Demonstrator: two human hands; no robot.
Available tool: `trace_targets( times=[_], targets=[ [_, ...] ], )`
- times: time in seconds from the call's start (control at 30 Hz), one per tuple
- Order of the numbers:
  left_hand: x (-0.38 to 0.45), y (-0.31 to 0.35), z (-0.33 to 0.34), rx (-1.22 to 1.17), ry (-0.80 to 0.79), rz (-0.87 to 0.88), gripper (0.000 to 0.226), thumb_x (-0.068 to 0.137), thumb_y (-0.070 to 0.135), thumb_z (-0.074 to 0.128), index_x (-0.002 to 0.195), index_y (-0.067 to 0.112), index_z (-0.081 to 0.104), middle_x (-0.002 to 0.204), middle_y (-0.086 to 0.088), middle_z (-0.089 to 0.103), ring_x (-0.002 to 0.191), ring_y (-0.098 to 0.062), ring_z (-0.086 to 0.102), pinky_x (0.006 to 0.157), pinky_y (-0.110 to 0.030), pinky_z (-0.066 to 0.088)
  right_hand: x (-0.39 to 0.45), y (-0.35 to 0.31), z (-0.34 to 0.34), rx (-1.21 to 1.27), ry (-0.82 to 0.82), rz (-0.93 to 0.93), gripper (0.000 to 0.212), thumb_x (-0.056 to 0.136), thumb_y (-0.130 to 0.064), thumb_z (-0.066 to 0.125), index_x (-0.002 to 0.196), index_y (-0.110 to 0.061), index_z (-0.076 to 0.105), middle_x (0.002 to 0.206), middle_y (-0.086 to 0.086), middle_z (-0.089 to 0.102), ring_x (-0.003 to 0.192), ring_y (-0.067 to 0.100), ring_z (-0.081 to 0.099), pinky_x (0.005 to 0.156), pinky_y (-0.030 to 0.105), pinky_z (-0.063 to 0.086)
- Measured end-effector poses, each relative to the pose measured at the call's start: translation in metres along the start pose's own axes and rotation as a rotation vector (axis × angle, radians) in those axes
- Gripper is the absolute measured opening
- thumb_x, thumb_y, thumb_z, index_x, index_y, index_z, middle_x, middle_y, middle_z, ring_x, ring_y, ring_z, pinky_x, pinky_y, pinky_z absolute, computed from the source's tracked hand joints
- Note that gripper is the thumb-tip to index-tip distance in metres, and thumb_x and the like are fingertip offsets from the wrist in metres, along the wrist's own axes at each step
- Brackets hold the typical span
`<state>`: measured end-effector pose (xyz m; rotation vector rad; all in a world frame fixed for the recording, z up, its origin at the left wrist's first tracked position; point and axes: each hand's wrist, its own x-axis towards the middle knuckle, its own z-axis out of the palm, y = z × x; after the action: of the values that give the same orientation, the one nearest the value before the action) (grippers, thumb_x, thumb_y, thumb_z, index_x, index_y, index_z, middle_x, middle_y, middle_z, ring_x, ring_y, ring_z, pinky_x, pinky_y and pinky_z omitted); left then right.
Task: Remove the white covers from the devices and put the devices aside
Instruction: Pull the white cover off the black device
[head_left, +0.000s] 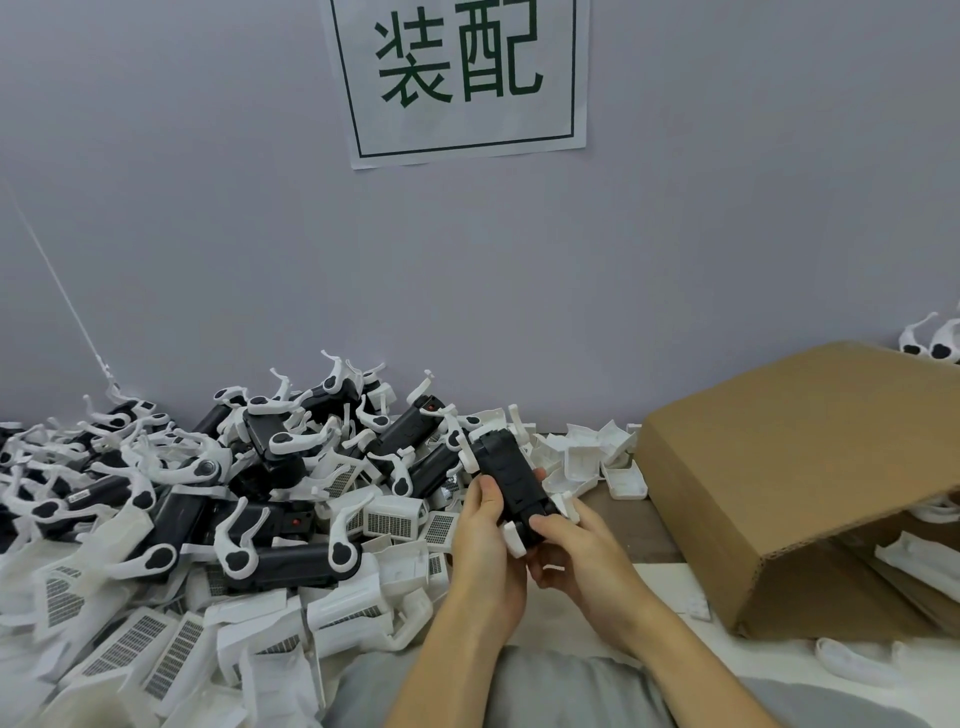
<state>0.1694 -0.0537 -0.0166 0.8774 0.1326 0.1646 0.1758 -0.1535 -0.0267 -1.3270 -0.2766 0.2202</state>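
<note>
So from the head view, both hands are up over the worktop (644, 525) holding one black device (511, 480) between them, roughly centre of the frame and tilted with its far end pointing away. The left hand (480, 535) has its grip curled round the left side of the device, thumb lying along the top edge. The right hand (566, 540) has its grip closed round the near end, thumb pressed on the black body. White bits still stick out of the device at the far end and near the fingers; can't tell if those are covers or folded arms.

To the left is a big messy pile of devices (218, 483), black bodies with curved white arms, heaped against the grey wall (208, 234). In front of that pile, nearer the person, lie loose white covers (156, 639) with grille patterns. A smaller bunch of white covers (597, 457) sits just behind the hands, beside the cardboard box (779, 467) on the right, which is tipped on its side with more white parts inside. A paper sign (457, 78) with green characters hangs on the wall.
</note>
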Motion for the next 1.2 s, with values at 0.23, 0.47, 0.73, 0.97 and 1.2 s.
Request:
trace_targets(
  times=[0.23,0.47,0.73,0.97,1.2],
  targets=[
    [-0.0023,0.0013,0.0013,0.06,0.028,0.023,0.037,0.109,0.032,0.037,0.121,0.01,0.064,0.107,-0.016,0.074,0.07,-0.027,0.066,0.041,-0.025,0.044,0.0,0.0014,-0.0016,-0.073,-0.013,-0.003,0.025,0.07,-0.023,0.057,0.092,-0.013,0.062,0.072,0.006,0.065,0.058,0.018,0.053,0.056,0.028,0.044],
    [-0.0017,0.0006,0.0014,0.099,0.031,0.05,0.033,0.109,0.028,0.039,0.121,0.011,0.064,0.108,-0.018,0.074,0.076,-0.029,0.067,0.048,-0.03,0.047,0.0021,0.0049,-0.0044,-0.162,0.034,0.018,0.01,0.095,-0.013,0.054,0.095,-0.017,0.063,0.072,0.004,0.067,0.06,0.017,0.057,0.056,0.029,0.045],
    [0.0025,-0.0035,-0.001,0.115,0.061,0.043,0.03,0.108,0.027,0.042,0.122,0.012,0.064,0.106,-0.017,0.075,0.091,-0.037,0.068,0.069,-0.041,0.055,0.001,0.0028,-0.0029,-0.132,0.046,0.031,0.024,0.097,-0.021,0.057,0.083,-0.033,0.073,0.079,0.002,0.073,0.067,0.016,0.065,0.06,0.028,0.051],
    [0.0036,-0.0034,-0.0011,0.149,0.074,0.046,0.032,0.108,0.028,0.04,0.12,0.009,0.063,0.114,-0.024,0.071,0.09,-0.038,0.063,0.053,-0.032,0.044,-0.0014,-0.0018,-0.0015,-0.072,-0.009,0.012,0.015,0.081,-0.026,0.061,0.072,-0.031,0.071,0.07,0.001,0.063,0.058,0.014,0.05,0.056,0.026,0.046],
    [0.0041,-0.0043,-0.0021,0.129,0.056,0.072,0.032,0.108,0.025,0.04,0.119,0.007,0.064,0.103,-0.019,0.075,0.09,-0.036,0.066,0.065,-0.037,0.051,-0.0025,-0.001,-0.0031,-0.102,0.0,0.017,0.009,0.087,-0.013,0.054,0.089,-0.015,0.063,0.067,0.0,0.061,0.058,0.016,0.046,0.055,0.028,0.039]
  ],
)
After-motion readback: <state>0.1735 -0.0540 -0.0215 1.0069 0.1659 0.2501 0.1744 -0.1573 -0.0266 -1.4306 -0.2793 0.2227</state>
